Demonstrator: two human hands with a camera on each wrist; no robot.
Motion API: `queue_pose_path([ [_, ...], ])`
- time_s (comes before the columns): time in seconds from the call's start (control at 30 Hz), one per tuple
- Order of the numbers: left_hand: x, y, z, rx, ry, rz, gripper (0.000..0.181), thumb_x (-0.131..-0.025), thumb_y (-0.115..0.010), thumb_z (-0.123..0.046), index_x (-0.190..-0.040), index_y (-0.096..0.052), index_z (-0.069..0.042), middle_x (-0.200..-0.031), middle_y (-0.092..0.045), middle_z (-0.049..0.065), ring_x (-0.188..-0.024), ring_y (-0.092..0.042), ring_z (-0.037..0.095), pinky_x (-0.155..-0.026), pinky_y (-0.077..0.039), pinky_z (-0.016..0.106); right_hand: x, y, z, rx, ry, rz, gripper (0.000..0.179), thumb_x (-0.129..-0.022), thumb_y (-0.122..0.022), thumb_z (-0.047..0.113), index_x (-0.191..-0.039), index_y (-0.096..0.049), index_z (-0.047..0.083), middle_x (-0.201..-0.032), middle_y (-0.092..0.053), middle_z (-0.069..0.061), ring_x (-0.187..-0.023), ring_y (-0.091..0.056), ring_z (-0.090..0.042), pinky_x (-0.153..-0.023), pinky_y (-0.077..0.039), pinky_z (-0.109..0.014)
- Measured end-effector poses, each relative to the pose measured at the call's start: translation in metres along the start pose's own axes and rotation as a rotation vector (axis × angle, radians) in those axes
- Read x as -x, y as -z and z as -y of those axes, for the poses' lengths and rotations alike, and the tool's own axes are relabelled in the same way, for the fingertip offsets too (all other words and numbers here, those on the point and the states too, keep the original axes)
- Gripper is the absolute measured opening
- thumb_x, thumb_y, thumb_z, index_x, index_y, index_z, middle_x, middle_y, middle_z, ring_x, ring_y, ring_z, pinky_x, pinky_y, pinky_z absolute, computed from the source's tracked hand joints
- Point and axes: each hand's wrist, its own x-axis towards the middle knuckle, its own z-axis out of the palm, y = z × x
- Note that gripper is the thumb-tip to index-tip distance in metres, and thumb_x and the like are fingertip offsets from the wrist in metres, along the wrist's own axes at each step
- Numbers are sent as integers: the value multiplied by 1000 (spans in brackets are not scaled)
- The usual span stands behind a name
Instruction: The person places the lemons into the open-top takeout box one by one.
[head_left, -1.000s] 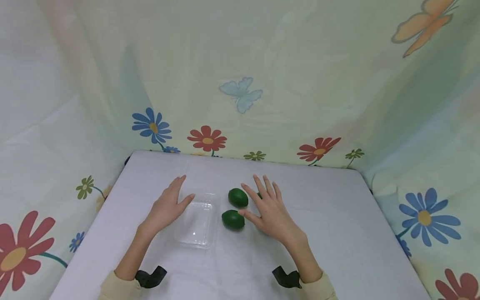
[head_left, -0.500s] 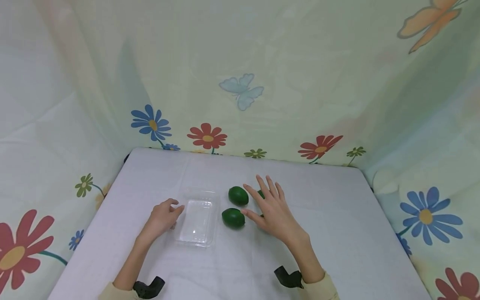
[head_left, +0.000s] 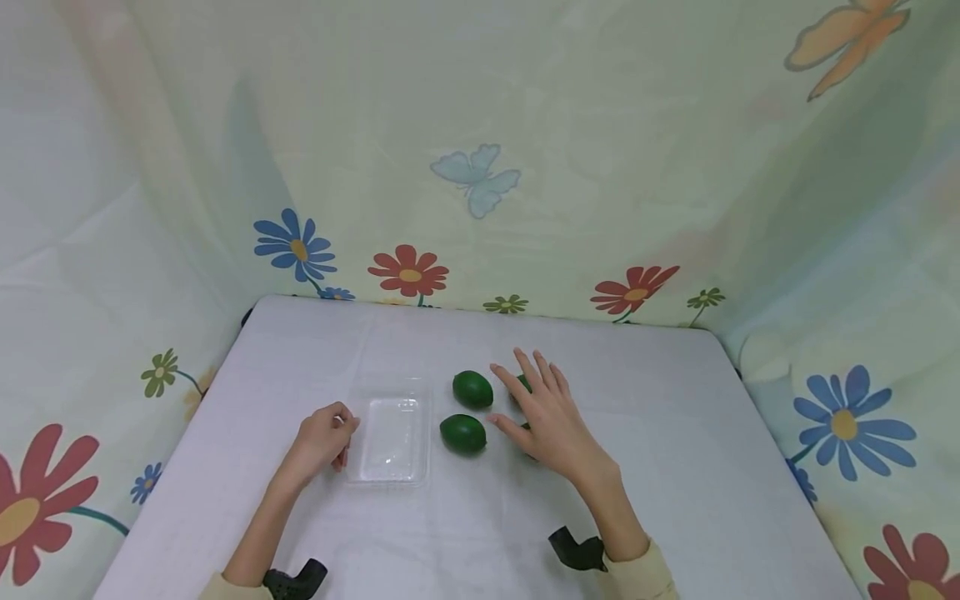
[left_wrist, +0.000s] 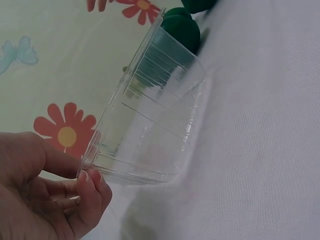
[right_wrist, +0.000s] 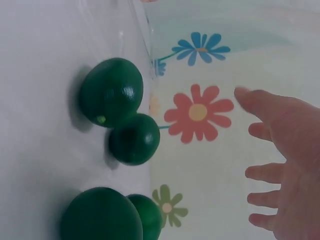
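Observation:
A clear plastic container [head_left: 392,442], rectangular and open at the top, stands on the table to the left of centre. At its left rim my left hand [head_left: 321,437] pinches the edge between thumb and curled fingers, plain in the left wrist view, where the hand [left_wrist: 45,195] meets the container's rim. Several green limes sit just right of the container, a far lime [head_left: 472,390] and a near lime [head_left: 462,434] in full sight. My right hand [head_left: 553,429] hovers with spread fingers over the others, partly hiding them. The right wrist view shows the limes [right_wrist: 112,92] apart from that hand.
The white-covered table [head_left: 660,467] has its far edge against a curtain [head_left: 600,167] printed with flowers and butterflies, which also hangs at both sides. A black wrist mount [head_left: 576,550] sticks inward from the right wrist, and another black mount [head_left: 296,579] from the left.
My left hand has come back from over the container's far left side and down to its left rim, its fingers closing on the edge. The right hand stays nearly in place, drifting slightly right.

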Motion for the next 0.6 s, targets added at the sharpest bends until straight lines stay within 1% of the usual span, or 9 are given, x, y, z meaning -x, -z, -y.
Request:
queue_pose_path([
  [0.13, -2, -2, 1, 3, 1, -2, 18, -104, -55, -13, -100, -58, 5, -56, -56, 6, -42, -54, 17, -47, -52, 33, 0, 1, -18, -33, -67, 6, 64, -94, -77, 29, -149, -51, 10, -158, -42, -25, -145, -38, -52, -113, -34, -69],
  [0.2, -1, -2, 0, 6, -1, -2, 18, -104, -55, -12, -99, -58, 5, -56, -56, 6, -42, -53, 17, -46, -52, 33, 3, 2, -26, -43, -102, 15, 62, -93, -78, 30, -146, -54, 7, -154, -46, -26, -141, -44, -50, -112, -38, -67],
  [0.27, -1, -2, -1, 10, -1, 1, 18, -104, -55, -12, -99, -58, 5, -56, -56, 6, -42, -53, 16, -46, -52, 33, 10, 0, -32, -46, -129, 24, 58, -92, -78, 32, -140, -58, 6, -149, -51, -25, -136, -49, -47, -107, -45, -63],
  [0.33, 0, -1, -1, 14, -4, 4, 18, -104, -55, -12, -100, -59, 5, -56, -56, 6, -42, -54, 17, -46, -52, 33, 20, -6, -36, -50, -149, 25, 52, -91, -80, 33, -132, -62, 6, -142, -56, -23, -129, -54, -43, -99, -52, -58],
  [0.43, 0, 1, -1, 14, -8, 8, 19, -104, -55, -12, -101, -59, 6, -57, -56, 6, -43, -55, 17, -47, -53, 33, 35, -17, -38, -54, -170, 29, 47, -88, -83, 34, -125, -66, 10, -133, -60, -19, -120, -59, -37, -87, -58, -54],
  [0.5, 0, 2, -1, 8, -9, 12, 19, -104, -55, -13, -102, -60, 5, -57, -56, 6, -42, -55, 17, -47, -53, 33, 44, -27, -39, -55, -169, 36, 50, -85, -85, 34, -126, -67, 11, -131, -60, -18, -117, -61, -37, -83, -59, -53],
  [0.6, -1, 3, 0, 0, -5, 19, 19, -104, -55, -13, -103, -59, 5, -56, -57, 6, -42, -55, 16, -48, -53, 33, 52, -40, -40, -59, -154, 47, 60, -82, -88, 33, -133, -64, 13, -132, -60, -18, -116, -62, -38, -83, -59, -54],
])
